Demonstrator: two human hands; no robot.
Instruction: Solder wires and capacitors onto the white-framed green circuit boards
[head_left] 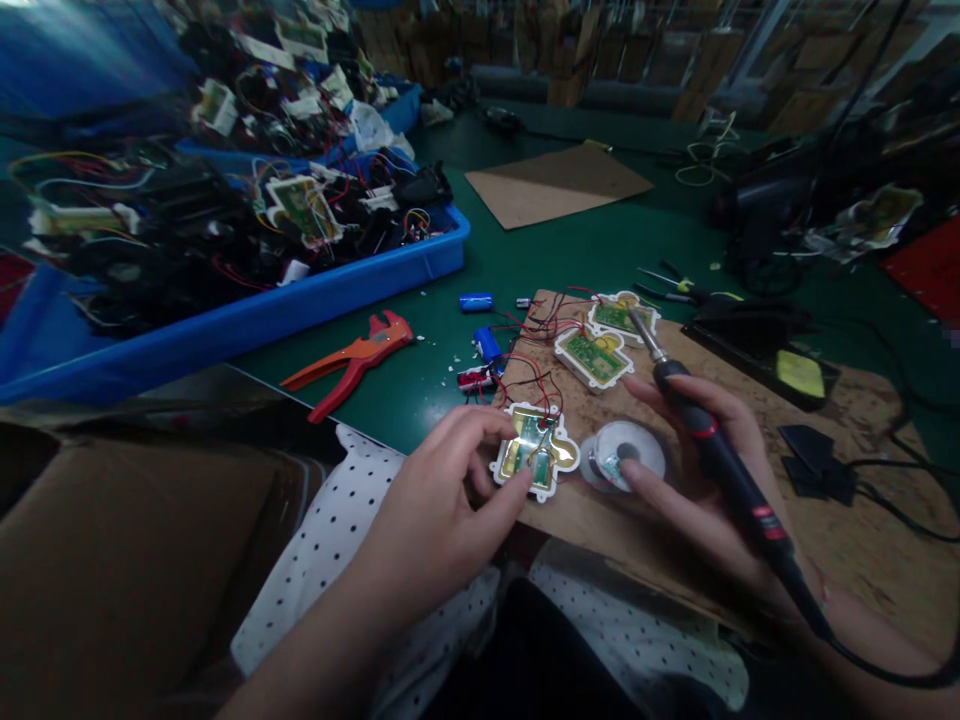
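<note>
My left hand (457, 480) has its thumb and fingers curled on a green circuit board in a white frame (536, 450), at the front left of the wooden board. Red and black wires run from it. My right hand (712, 470) holds a soldering iron (697, 420), its tip pointing up and left over the circuit boards behind. The right thumb reaches to a solder spool (630, 455) lying beside the left hand's circuit board. Two more framed circuit boards, one nearer (594, 357) and one farther (622, 317), lie behind the spool.
Blue cylindrical batteries (487, 345) and orange-red wire cutters (360, 355) lie on the green table. Blue bins (420, 262) full of wired parts stand left. A soldering stand with a yellow sponge (801, 374), pliers (679, 285) and a brown sheet (555, 190) lie farther back.
</note>
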